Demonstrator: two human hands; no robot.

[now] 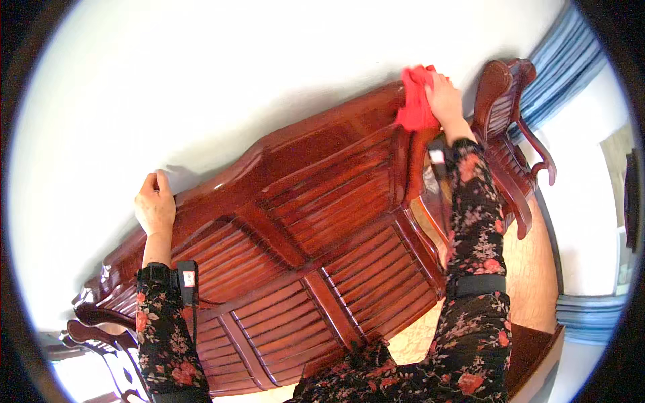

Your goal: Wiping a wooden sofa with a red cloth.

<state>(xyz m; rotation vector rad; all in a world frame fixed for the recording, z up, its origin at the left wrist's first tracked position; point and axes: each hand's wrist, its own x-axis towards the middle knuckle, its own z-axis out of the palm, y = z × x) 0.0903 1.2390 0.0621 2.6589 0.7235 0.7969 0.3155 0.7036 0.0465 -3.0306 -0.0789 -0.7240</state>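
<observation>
A long reddish-brown wooden bench (347, 257) with a slatted back and seat stretches before me along a white wall. My right hand (446, 101) presses a red cloth (418, 103) onto the right end of the backrest's top rail (332, 118). The cloth is bunched under my fingers and hangs over the rail's front. Further left, my left hand (155, 204) is at the same rail, next to the wall, with its fingers curled in. Whether it touches the rail is hidden behind the hand.
A matching wooden armchair (496, 116) stands to the right, by a blue curtain (564, 65). Other wooden seating (108, 347) shows at lower left. A brown wooden furniture edge (534, 352) is at lower right. Black devices on straps (187, 282) hang at my forearms.
</observation>
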